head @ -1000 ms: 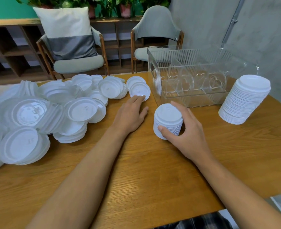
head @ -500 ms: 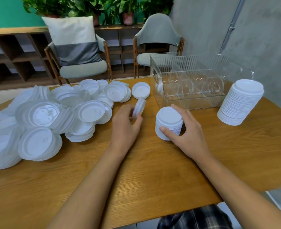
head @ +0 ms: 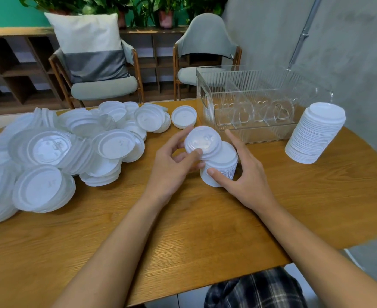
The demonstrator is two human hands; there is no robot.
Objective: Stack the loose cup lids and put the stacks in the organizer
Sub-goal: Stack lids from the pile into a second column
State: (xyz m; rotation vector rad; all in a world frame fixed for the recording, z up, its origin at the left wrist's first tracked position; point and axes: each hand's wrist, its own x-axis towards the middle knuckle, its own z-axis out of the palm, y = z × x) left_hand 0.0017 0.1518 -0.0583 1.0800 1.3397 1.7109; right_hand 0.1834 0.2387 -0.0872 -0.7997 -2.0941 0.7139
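Left hand: I see the left hand (head: 172, 165) pinching a single white lid (head: 203, 141) by its rim, thumb on top, with the lid tilted over the short stack.
Right hand: the right hand (head: 243, 174) is curled round the short stack (head: 224, 161), thumb in front and fingers behind.
Short stack: it stands on the wooden table (head: 205, 230), just in front of the clear organizer (head: 207, 101).
Tall stack: from my view the tall stack (head: 316, 134) stands right of the organizer, well clear of both hands.
Loose lids: the loose pile (head: 72, 147) is heaped on the table's left side, and one separate lid (head: 183, 116) lies just left of the organizer.
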